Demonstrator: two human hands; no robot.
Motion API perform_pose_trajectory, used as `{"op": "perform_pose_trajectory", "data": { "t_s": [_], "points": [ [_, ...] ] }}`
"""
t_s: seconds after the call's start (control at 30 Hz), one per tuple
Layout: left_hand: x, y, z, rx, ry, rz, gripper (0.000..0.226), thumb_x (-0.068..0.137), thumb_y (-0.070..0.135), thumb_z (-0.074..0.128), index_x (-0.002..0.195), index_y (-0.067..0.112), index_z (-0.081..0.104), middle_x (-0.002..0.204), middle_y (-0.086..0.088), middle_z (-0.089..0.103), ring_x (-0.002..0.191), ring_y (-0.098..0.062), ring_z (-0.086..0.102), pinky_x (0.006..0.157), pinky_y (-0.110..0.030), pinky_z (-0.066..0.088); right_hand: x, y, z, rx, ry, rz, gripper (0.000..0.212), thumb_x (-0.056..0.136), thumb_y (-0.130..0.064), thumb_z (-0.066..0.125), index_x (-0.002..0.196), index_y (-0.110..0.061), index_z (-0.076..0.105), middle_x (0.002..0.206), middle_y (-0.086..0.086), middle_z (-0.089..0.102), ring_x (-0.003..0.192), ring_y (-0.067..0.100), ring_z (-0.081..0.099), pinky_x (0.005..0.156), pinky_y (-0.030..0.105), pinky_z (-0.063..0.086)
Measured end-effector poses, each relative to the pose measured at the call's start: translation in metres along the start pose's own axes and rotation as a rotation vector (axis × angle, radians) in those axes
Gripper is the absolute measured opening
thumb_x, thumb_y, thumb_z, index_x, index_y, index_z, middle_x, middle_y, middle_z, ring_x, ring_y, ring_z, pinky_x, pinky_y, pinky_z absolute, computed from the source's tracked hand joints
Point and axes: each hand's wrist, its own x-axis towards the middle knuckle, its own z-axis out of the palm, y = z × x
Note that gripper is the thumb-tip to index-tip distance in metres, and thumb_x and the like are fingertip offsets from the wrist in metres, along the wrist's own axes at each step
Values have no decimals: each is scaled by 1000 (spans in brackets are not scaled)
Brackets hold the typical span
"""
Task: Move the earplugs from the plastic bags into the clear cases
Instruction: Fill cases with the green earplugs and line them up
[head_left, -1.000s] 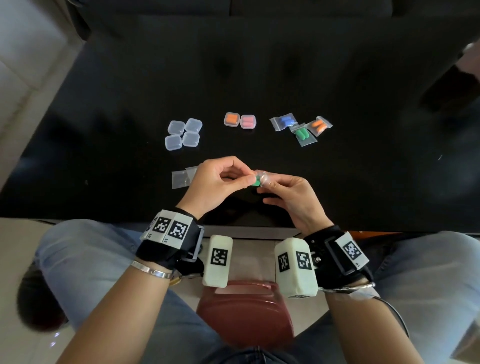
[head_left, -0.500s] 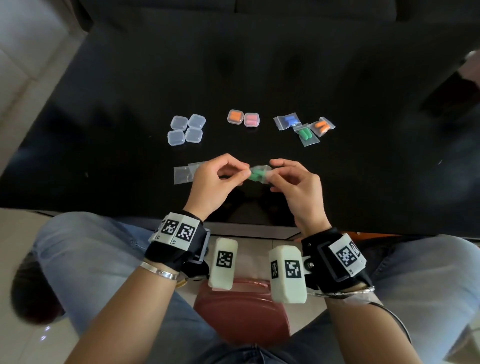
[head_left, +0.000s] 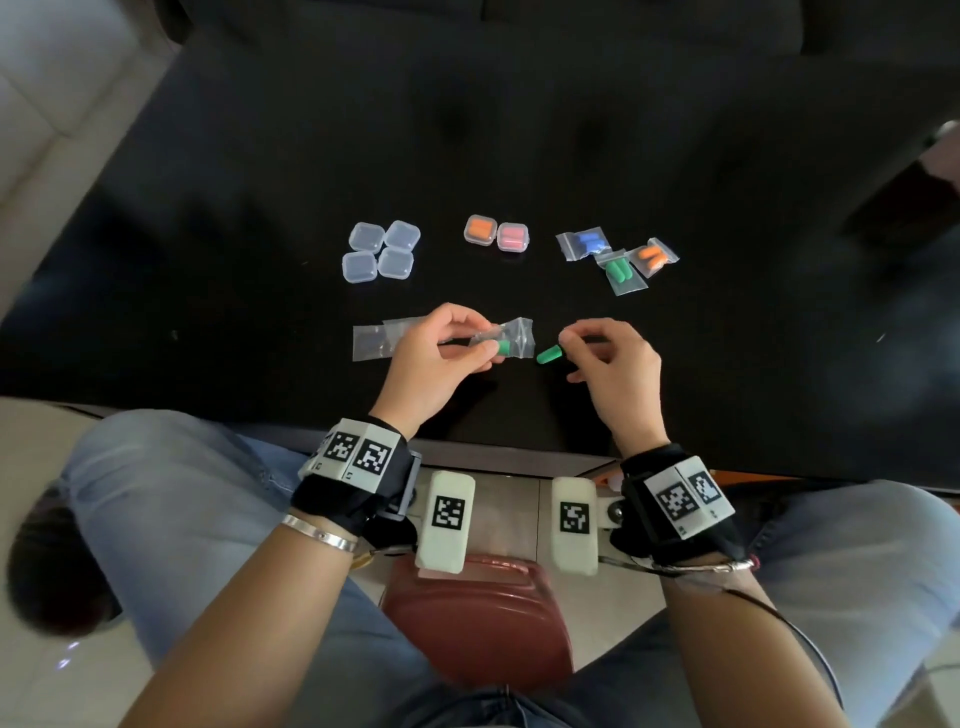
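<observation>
My left hand (head_left: 434, 358) pinches a small clear plastic bag (head_left: 511, 335) with one green earplug (head_left: 502, 347) still inside it. A short way to the right, my right hand (head_left: 613, 371) pinches a second green earplug (head_left: 549, 355) by its end, clear of the bag. Several empty clear cases (head_left: 381, 252) sit in a cluster at the back left. Two filled cases hold orange earplugs (head_left: 479, 229) and pink earplugs (head_left: 512, 238). Bags with blue earplugs (head_left: 586, 242), green earplugs (head_left: 619, 271) and orange earplugs (head_left: 652, 256) lie at the back right.
Two empty flat bags (head_left: 371, 340) lie on the black table (head_left: 260, 171) left of my left hand. The table's near edge runs just above my wrists; my knees and a red-brown seat (head_left: 483, 618) are below it.
My hands were together on the bag; now they have drawn apart, and my right hand has pulled one green earplug out of the bag to the right.
</observation>
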Motion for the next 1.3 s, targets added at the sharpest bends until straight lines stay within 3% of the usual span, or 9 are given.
{"op": "perform_pose_trajectory", "data": {
  "t_s": [0.17, 0.37, 0.53, 0.63, 0.73, 0.83, 0.97, 1.13, 1.3],
  "points": [
    [0, 1, 4, 15, -63, -15, 25, 85, 4, 64, 108, 10, 60, 97, -3, 69, 82, -10, 71, 71, -15, 54, -9, -2, -1, 242, -179, -54, 9, 86, -10, 65, 91, -16, 69, 113, 4, 64, 91, 13, 66, 75, 24, 56],
    [-3, 5, 2, 150, -167, 6, 18, 85, 9, 64, 102, 15, 66, 89, 4, 70, 78, -4, 70, 68, -12, 53, -12, 0, -8, 527, -333, -28, 16, 84, 3, 62, 98, 1, 68, 109, 9, 68, 100, 15, 66, 87, 25, 53],
    [-3, 5, 3, 121, -103, -7, 26, 83, 10, 68, 107, 19, 66, 95, 0, 72, 87, -11, 69, 79, -16, 54, -10, -2, -9, 464, -390, 44, 12, 81, -4, 68, 92, -2, 71, 87, 8, 73, 82, 14, 69, 77, 20, 56],
    [-7, 6, 5, 117, -81, -3, 38, 81, 12, 70, 117, 21, 60, 99, 5, 70, 92, -4, 67, 79, -11, 50, -10, -2, -7, 392, -375, 18, 8, 81, -7, 69, 88, -9, 73, 81, 3, 73, 78, 11, 69, 74, 21, 56],
    [-8, 8, 5, 117, -104, -22, 45, 81, 12, 70, 122, 21, 57, 99, 10, 68, 89, 1, 67, 75, -7, 49, -12, -2, -5, 410, -376, 43, 11, 83, -6, 68, 92, -10, 72, 96, 2, 72, 83, 9, 69, 73, 22, 57],
    [-8, 8, 2, 161, -190, -52, 49, 79, 12, 72, 125, 21, 56, 97, 5, 70, 83, -4, 70, 71, -10, 51, -14, -2, -6, 408, -407, 40, 15, 84, -6, 66, 96, -14, 71, 117, -2, 64, 93, 11, 68, 72, 23, 58],
    [-6, 9, -3, 261, -307, -83, 66, 76, 14, 74, 134, 26, 45, 90, 9, 71, 81, -2, 70, 73, -5, 49, -14, -1, -13, 258, -507, -35, 14, 81, -7, 68, 93, -14, 72, 122, -3, 61, 96, 10, 66, 73, 25, 58],
    [-8, 3, 1, 203, -251, -59, 57, 78, 15, 73, 129, 25, 51, 94, 9, 69, 88, 5, 66, 76, -4, 47, -11, 3, -10, 181, -384, -141, 6, 79, -8, 71, 85, -6, 73, 107, -3, 66, 92, 7, 64, 75, 21, 54],
    [-8, 0, 3, 204, -152, -20, 33, 78, 13, 73, 109, 21, 63, 96, 9, 68, 85, 7, 65, 75, -7, 49, -16, 6, 1, 113, -222, -194, 3, 81, -11, 70, 84, -10, 71, 102, -9, 64, 90, 3, 62, 81, 37, 56]
  ]
}}
